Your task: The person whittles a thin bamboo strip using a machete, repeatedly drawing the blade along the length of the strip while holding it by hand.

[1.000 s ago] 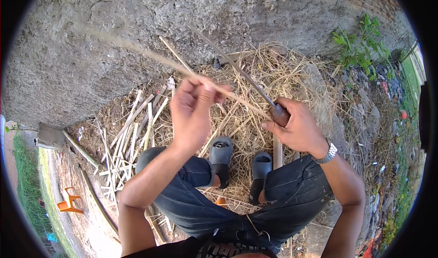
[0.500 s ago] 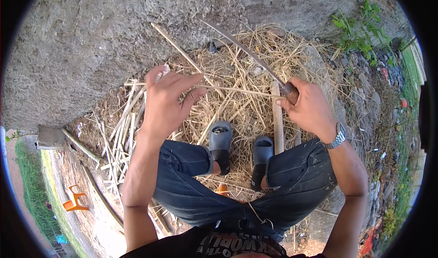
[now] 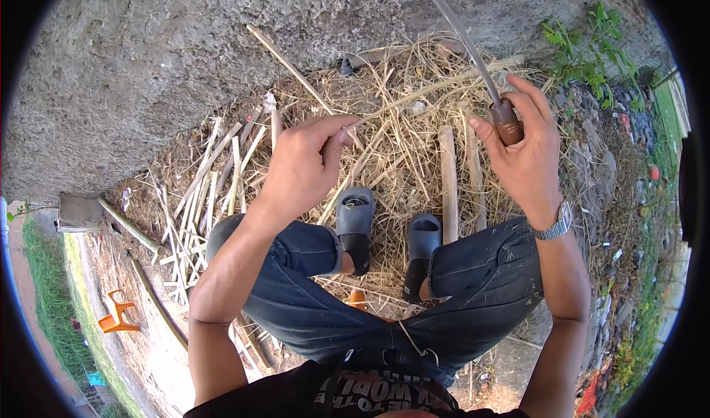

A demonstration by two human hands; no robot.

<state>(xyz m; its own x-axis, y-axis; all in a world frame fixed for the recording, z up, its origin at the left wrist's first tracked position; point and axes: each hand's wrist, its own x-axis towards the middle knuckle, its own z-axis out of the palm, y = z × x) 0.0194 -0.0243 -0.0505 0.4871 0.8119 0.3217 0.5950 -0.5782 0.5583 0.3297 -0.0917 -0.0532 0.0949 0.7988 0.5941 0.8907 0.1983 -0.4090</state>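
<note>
brown-handled knife is clasped in the right hand, upper right; a thin strip is pinched by the left hand. fingers could be nicked by a slipping blade.

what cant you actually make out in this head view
- Knife tip: the blade runs out past the top edge.
- Left hand grip: its back faces the camera, so anything pinched is hidden.
- Knife handle: partly wrapped by right hand.
- Toes: covered by the grey sandals.
</note>
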